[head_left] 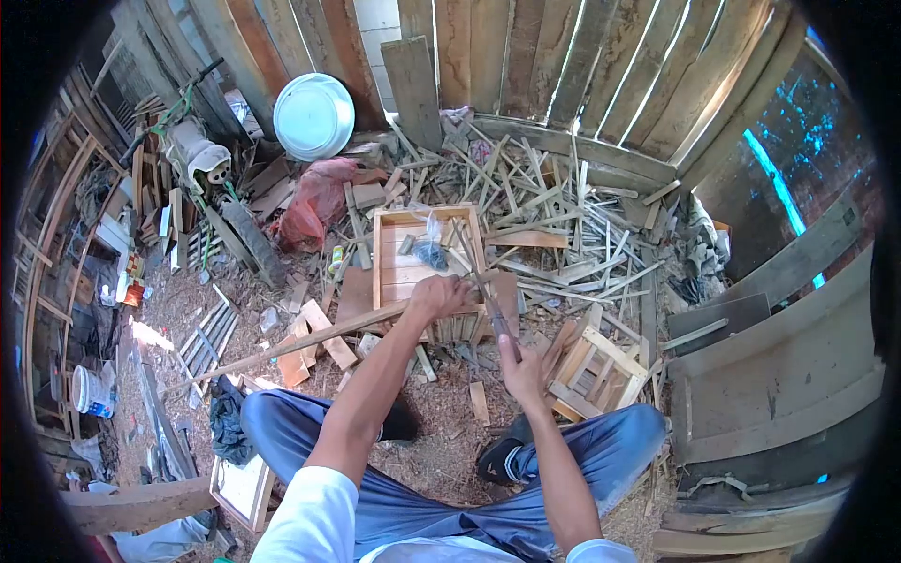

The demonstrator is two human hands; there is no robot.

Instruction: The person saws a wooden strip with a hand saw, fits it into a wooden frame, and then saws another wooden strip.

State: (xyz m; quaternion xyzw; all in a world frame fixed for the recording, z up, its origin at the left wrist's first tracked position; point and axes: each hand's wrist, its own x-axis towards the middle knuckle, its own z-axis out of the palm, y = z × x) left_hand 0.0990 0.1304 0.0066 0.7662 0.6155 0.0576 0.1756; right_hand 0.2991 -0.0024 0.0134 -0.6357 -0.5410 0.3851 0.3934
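My left hand is closed round a long wooden strip, which slants down to the left over the ground. In my right hand is the dark handle of a long narrow blade, like a machete. The blade points away from me and crosses the strip just right of my left fingers. Beyond my hands lies a shallow wooden box. Inside it are a clear plastic bag, a bluish bundle and small wood pieces.
A heap of wood offcuts spreads along the plank wall. A slatted wooden frame lies by my right knee. Toward the left are a red plastic bag, a pale blue basin and a white bucket.
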